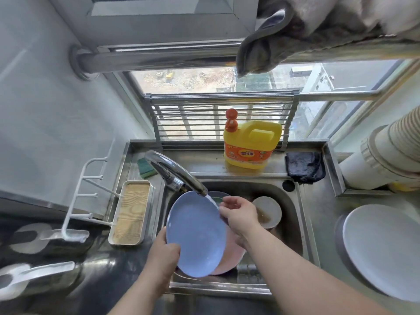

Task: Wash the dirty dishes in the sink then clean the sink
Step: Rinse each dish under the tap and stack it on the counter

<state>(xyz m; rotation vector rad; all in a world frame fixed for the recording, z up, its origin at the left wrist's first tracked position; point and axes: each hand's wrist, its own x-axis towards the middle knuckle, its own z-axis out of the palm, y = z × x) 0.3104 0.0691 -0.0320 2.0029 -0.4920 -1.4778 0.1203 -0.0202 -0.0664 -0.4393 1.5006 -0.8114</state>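
Note:
I hold a blue plate [195, 233] tilted over the steel sink [293, 214], under water running from the faucet [175, 173]. My left hand [162, 253] grips the plate's lower left rim, thumb on its face. My right hand [238, 214] is at the plate's upper right rim, in the stream, fingers curled against the edge. A pink plate [231, 253] lies beneath the blue one. A dirty white bowl [268, 212] with brown residue sits in the sink to the right.
A yellow dish soap bottle [250, 146] and a dark cloth [304, 165] stand on the back ledge; a green sponge [145, 167] lies behind the faucet. A white plate [384, 248] rests on the right counter. A tray [130, 212] sits left of the sink.

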